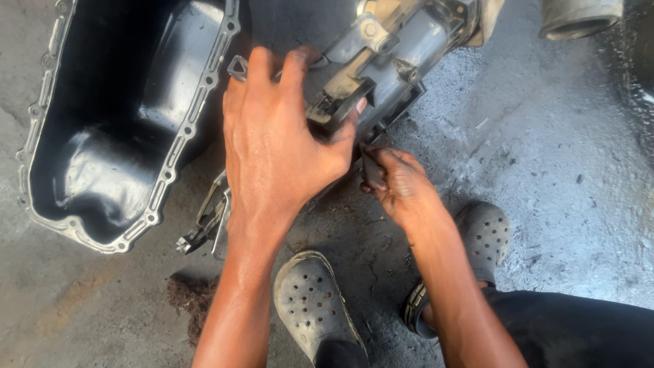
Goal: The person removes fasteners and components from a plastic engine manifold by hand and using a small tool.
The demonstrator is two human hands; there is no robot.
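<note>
My left hand (pixel 279 146) grips the near end of a grimy grey metal engine part (pixel 395 51) that lies on the concrete floor, thumb hooked under a dark bracket. My right hand (pixel 398 184) is just below that part, fingers closed around a small dark tool or scraper (pixel 372 172) whose tip touches the part's lower edge. A thin metal gasket-like piece (pixel 211 215) lies under my left wrist. My two feet in grey perforated clogs (pixel 310 300) rest on the floor below.
A large black oil pan (pixel 129 123) with a bolt-hole rim lies open side up at the left. A grey pipe end (pixel 579 17) sits at the top right. A patch of brown dirt (pixel 184 296) marks the stained concrete floor (pixel 565 170).
</note>
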